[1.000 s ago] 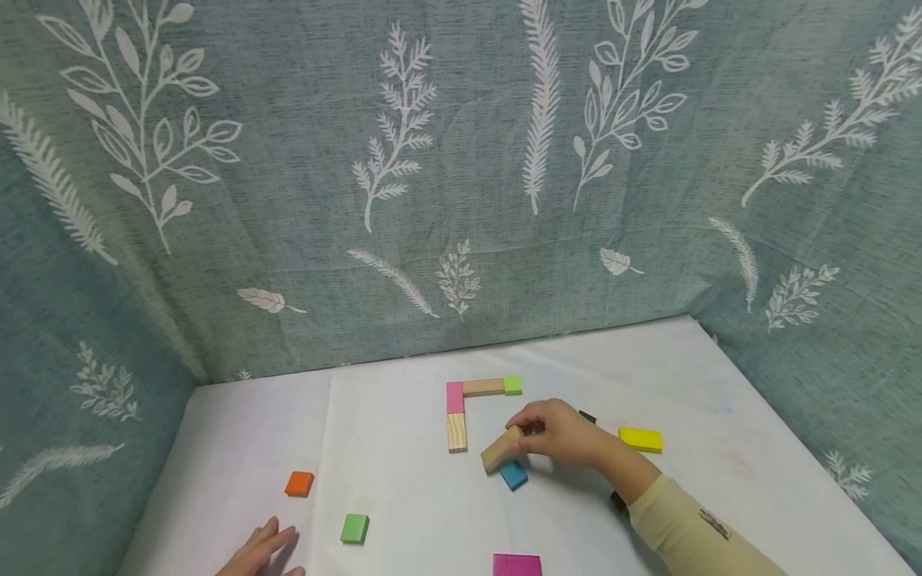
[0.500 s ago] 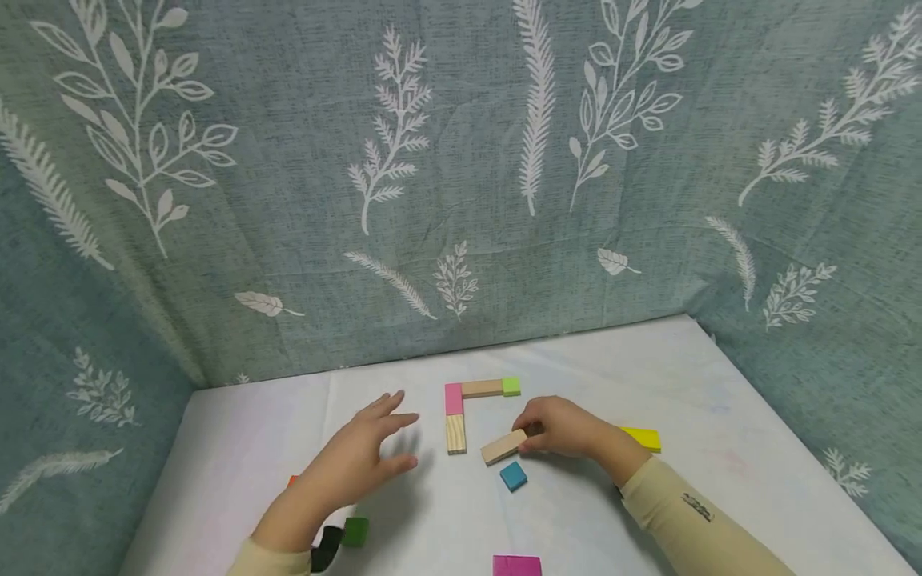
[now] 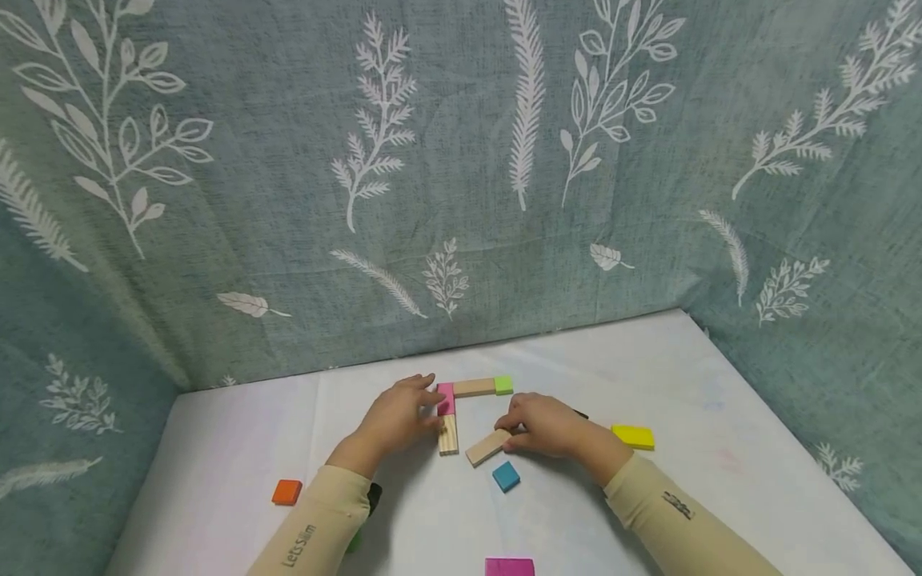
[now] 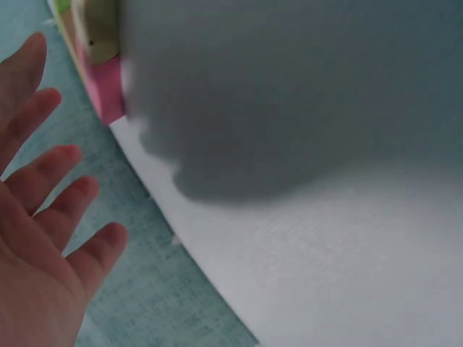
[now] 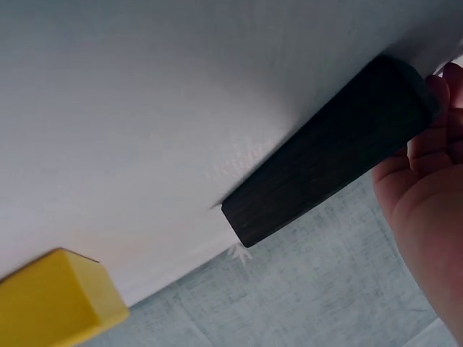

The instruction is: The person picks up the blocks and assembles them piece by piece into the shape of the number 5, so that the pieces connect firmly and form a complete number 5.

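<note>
In the head view my right hand [image 3: 543,424] pinches the right end of a plain wooden block [image 3: 484,450], which lies slanted on the white table. Just below that is a small blue block [image 3: 507,476]. My left hand [image 3: 394,418] reaches over the left side of an angled row, with fingertips at a pink block [image 3: 446,390] and thumb by a striped wooden block [image 3: 449,438]. Its fingers are spread and loosely bent in the left wrist view. The row continues right with another plain wooden block [image 3: 474,388] and a light green block [image 3: 503,385].
A yellow block [image 3: 633,437] and a black block [image 5: 325,155] lie to the right, the latter mostly behind the right hand. An orange block [image 3: 286,492] is at left, and a magenta block [image 3: 509,567] sits at the front. A patterned curtain [image 3: 288,200] encloses the table.
My left hand has come in from the lower left to the pink and striped blocks. The right hand's wooden block has gone from tilted beside the blue block to lying flat, apart from it.
</note>
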Demonstrator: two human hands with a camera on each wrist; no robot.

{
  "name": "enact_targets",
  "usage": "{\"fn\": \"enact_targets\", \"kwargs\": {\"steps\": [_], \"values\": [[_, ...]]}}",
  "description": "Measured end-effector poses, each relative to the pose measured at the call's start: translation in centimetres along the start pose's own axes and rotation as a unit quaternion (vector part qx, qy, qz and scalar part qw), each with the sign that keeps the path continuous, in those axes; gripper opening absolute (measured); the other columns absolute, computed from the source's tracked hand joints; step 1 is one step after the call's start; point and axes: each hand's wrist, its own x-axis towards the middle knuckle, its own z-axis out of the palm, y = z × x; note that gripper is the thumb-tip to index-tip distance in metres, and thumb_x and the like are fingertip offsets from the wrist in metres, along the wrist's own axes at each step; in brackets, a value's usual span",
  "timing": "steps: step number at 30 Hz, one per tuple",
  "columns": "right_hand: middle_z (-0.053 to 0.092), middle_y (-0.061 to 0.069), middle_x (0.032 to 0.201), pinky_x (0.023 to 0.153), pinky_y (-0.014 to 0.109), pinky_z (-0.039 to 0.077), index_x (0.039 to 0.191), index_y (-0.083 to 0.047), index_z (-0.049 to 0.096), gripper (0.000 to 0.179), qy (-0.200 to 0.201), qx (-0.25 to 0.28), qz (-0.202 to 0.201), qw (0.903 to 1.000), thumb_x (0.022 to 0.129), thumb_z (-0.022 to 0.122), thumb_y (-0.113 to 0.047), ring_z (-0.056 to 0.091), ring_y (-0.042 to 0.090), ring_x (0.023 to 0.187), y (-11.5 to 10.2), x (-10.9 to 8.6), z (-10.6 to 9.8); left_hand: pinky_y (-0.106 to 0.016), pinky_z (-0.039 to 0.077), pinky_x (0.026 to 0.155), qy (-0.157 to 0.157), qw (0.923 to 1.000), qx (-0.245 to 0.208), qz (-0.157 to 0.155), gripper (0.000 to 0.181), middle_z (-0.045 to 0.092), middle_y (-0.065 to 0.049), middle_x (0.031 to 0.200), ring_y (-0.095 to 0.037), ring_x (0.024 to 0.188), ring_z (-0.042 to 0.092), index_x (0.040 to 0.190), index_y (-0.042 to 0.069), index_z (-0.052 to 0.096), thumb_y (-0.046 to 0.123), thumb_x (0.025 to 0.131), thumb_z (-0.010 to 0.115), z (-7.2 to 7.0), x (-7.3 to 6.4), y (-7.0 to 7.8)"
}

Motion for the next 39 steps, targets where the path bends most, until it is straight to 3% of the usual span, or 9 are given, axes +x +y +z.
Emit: {"fn": "enact_targets", "kwargs": {"steps": [5,13,23,39], "values": [[0.055,-0.011,0.084,0.065,0.019,0.04,0.109,-0.025,0.071,0.029,0.01,-0.023,0.005,0.9997,0.084,0.069,-0.04,0.044,0.004,0.073,-0.4,0.3,0.1,-0.048,0.045,0.099,0.017,0.9988,0.046,0.011,0.033,0.055,-0.009,0.137,-0.03,0.126,0.051,0.109,0.019,0.072,0.032,0.079,0.075,0.6,0.4,0.4],[0.052,-0.01,0.079,0.058,0.018,0.035,0.108,-0.028,0.071,0.029,0.019,-0.045,0.015,0.9987,0.083,0.069,-0.043,0.041,0.004,0.069,-0.6,0.6,0.5,-0.045,0.047,0.098,0.011,0.9952,0.097,0.006,0.034,0.058,-0.009,0.133,-0.027,0.124,0.054,0.108,0.022,0.073,0.035,0.077,0.076,1.3,1.1,0.9],[0.051,-0.01,0.078,0.057,0.018,0.035,0.11,-0.026,0.071,0.031,0.023,-0.048,0.028,0.9982,0.083,0.07,-0.042,0.041,0.005,0.068,-0.9,0.7,0.5,-0.047,0.044,0.101,-0.003,0.9968,0.077,-0.021,0.035,0.057,-0.008,0.134,-0.028,0.125,0.052,0.111,0.021,0.072,0.035,0.079,0.075,1.4,1.1,1.1],[0.048,-0.011,0.076,0.056,0.02,0.032,0.121,-0.026,0.066,0.045,0.023,-0.052,0.034,0.9978,0.081,0.07,-0.046,0.039,0.006,0.066,-1.1,0.8,0.4,-0.047,0.045,0.1,0.0,0.9984,0.056,-0.007,0.032,0.059,-0.005,0.132,-0.029,0.123,0.054,0.112,0.02,0.071,0.031,0.082,0.073,1.6,1.0,1.0]]}}
